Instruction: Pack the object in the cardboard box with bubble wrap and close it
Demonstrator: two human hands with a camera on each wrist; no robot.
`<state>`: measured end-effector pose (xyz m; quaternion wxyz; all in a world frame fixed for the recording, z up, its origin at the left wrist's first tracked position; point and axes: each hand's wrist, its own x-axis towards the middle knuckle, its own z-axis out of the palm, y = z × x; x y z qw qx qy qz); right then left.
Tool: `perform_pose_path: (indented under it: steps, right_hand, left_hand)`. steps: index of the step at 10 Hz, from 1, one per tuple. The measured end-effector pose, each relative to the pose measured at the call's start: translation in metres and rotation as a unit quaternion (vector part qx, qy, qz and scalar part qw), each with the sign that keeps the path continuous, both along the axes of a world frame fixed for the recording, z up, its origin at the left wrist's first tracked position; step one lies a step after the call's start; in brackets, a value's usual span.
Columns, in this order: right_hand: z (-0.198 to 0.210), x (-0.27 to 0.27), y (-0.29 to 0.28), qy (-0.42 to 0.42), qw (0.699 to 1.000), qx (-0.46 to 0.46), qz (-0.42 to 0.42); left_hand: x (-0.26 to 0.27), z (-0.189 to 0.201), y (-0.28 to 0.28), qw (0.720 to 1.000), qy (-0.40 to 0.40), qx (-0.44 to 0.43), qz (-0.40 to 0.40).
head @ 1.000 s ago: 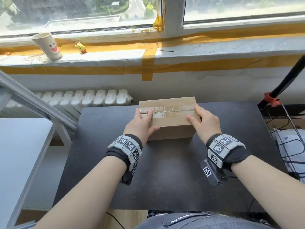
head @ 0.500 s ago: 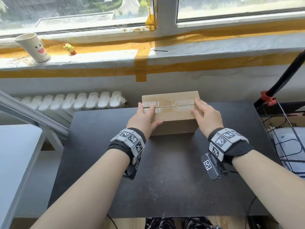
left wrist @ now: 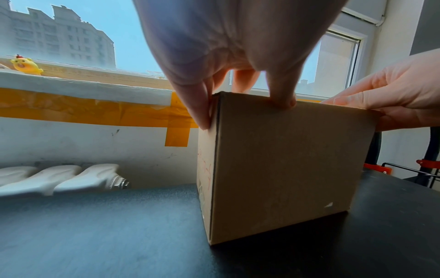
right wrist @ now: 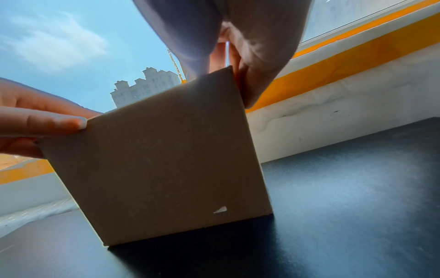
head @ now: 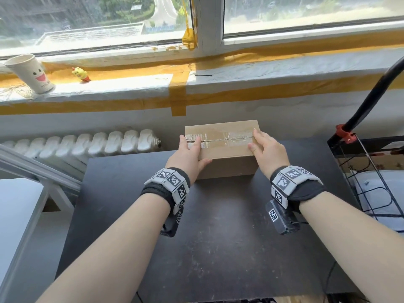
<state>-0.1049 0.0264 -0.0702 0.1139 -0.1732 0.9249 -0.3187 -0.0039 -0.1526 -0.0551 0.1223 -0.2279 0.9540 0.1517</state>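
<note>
A closed cardboard box [head: 227,149] stands on the black table [head: 218,237] near its far edge, its top seam covered with clear tape. My left hand [head: 188,158] grips the box's left end, fingers over the top and left side, thumb on the front. My right hand [head: 269,154] grips the right end the same way. The left wrist view has the box [left wrist: 285,169] flat on the table under my left hand [left wrist: 238,47], with the right hand [left wrist: 400,94] at its far corner. In the right wrist view the box [right wrist: 166,159] fills the middle. Its contents are hidden.
Behind the table are a wall, a white radiator [head: 87,143] and a taped windowsill with a paper cup [head: 30,73] and a yellow toy [head: 80,74]. A black pole with a red clamp [head: 345,133] and a wire rack [head: 371,193] stand right; a white table [head: 17,204] left.
Both hands have slid the box away from me toward the table's far edge, keeping the same hold on its ends.
</note>
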Motion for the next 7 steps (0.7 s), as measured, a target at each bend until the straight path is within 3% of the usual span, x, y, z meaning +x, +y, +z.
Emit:
perform_pose_path:
  steps: [3,7]
  right_hand:
    - [0.012,-0.001,0.001,-0.019,0.997,0.066,0.033]
    - [0.044,-0.009,-0.002,0.005,0.993,0.113,0.045]
  left_hand:
    - [0.004,0.005,0.007,0.999,-0.025,0.025,-0.001]
    - [0.004,0.043,0.004,0.999,0.014,-0.031,-0.003]
